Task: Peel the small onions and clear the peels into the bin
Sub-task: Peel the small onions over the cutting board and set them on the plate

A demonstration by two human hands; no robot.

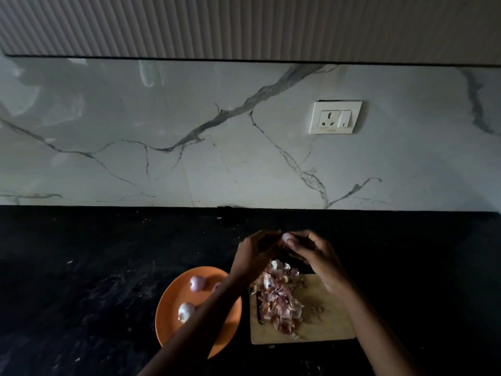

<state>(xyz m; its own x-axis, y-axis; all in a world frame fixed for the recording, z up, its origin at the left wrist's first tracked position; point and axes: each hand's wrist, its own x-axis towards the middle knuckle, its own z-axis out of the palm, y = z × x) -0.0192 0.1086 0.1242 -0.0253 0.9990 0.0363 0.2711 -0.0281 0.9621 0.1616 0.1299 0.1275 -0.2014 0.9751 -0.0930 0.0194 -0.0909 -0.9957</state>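
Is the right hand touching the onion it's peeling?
Touching. The head view shows the right hand's fingertips pinching the onion above the board.

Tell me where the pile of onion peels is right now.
The onion peels lie heaped on the left part of the wooden cutting board, just right of the orange plate, below both hands.

A pale wooden cutting board (pixel 325 321), matt, lies on the black, faintly speckled stone counter (pixel 81 267). Just left of the board sits a smooth orange plate (pixel 173 316); behind it, glossy veined marble wall (pixel 189 131).
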